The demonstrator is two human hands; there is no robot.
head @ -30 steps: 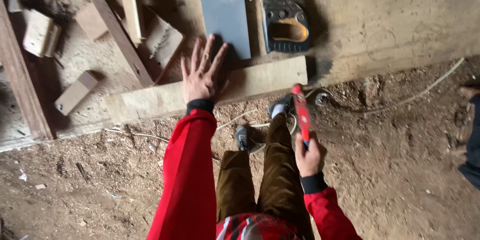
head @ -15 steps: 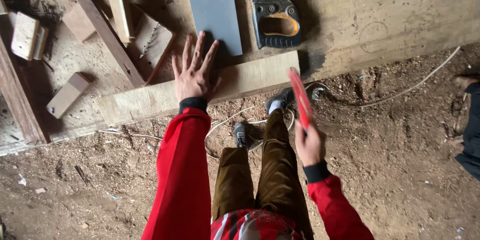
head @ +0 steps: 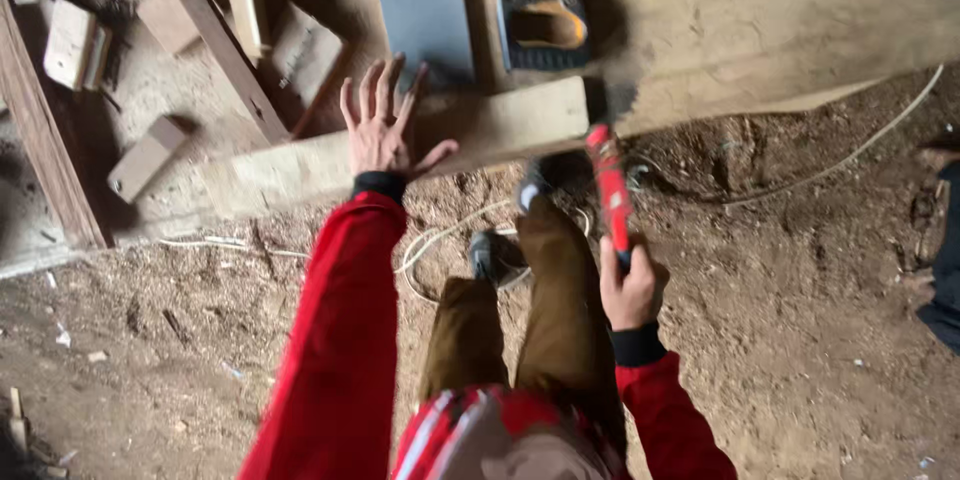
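My left hand (head: 383, 125) lies flat with fingers spread on a long pale wooden plank (head: 300, 165) that rests along the edge of a low platform. My right hand (head: 630, 290) grips the handle of a red hand tool (head: 610, 190), a hammer or small bar, whose far end is near the plank's right end. Both arms wear red sleeves. My feet in dark shoes (head: 495, 255) stand on the dirt just in front of the plank.
A grey flat panel (head: 425, 10) and a hand saw with a dark and orange handle (head: 545, 10) lie beyond the plank. Wood offcuts (head: 145, 155) and dark beams (head: 215, 35) lie at left. A pale cord (head: 840, 165) runs across the sawdust-strewn dirt. A person's dark clothing (head: 945, 260) shows at right.
The red tool has swung up and forward toward the plank's right end. My left hand stays flat on the plank. The view has shifted slightly.
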